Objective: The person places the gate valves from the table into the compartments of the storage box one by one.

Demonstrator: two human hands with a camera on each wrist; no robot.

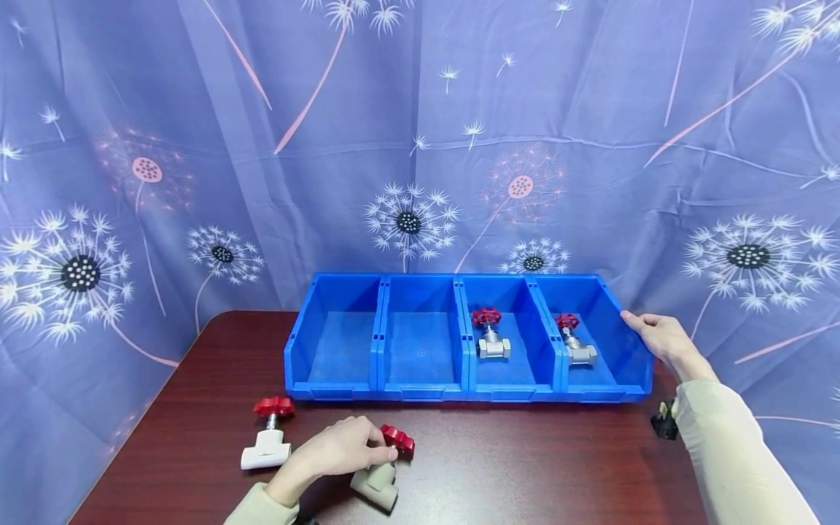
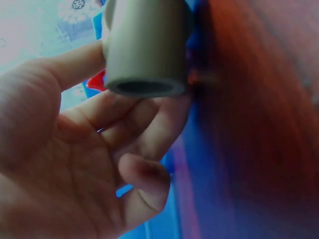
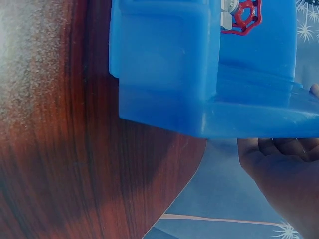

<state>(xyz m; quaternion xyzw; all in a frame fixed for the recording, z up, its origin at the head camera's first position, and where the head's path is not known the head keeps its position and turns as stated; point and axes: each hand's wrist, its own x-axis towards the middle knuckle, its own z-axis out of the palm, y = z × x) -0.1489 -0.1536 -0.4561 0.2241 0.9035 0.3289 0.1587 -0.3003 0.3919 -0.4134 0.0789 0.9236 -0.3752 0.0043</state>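
My left hand [image 1: 344,446] pinches a beige plastic valve [image 1: 377,483] with a red handwheel [image 1: 397,437], just above the table in front of the bins. The left wrist view shows the open pipe end of this valve [image 2: 147,55] close up, between thumb and fingers. My right hand [image 1: 663,339] grips the right side wall of the blue bin row [image 1: 420,395], a fingertip over its rim. One metal valve [image 1: 494,345] with a red handwheel lies in the third compartment. A second metal valve [image 1: 579,351] lies in the rightmost one.
A white plastic valve [image 1: 267,446] with a red handwheel lies on the dark wooden table [image 1: 525,459], left of my left hand. A small black object [image 1: 665,421] is beside the right sleeve. Behind the bins hangs a blue dandelion-print curtain [image 1: 328,189].
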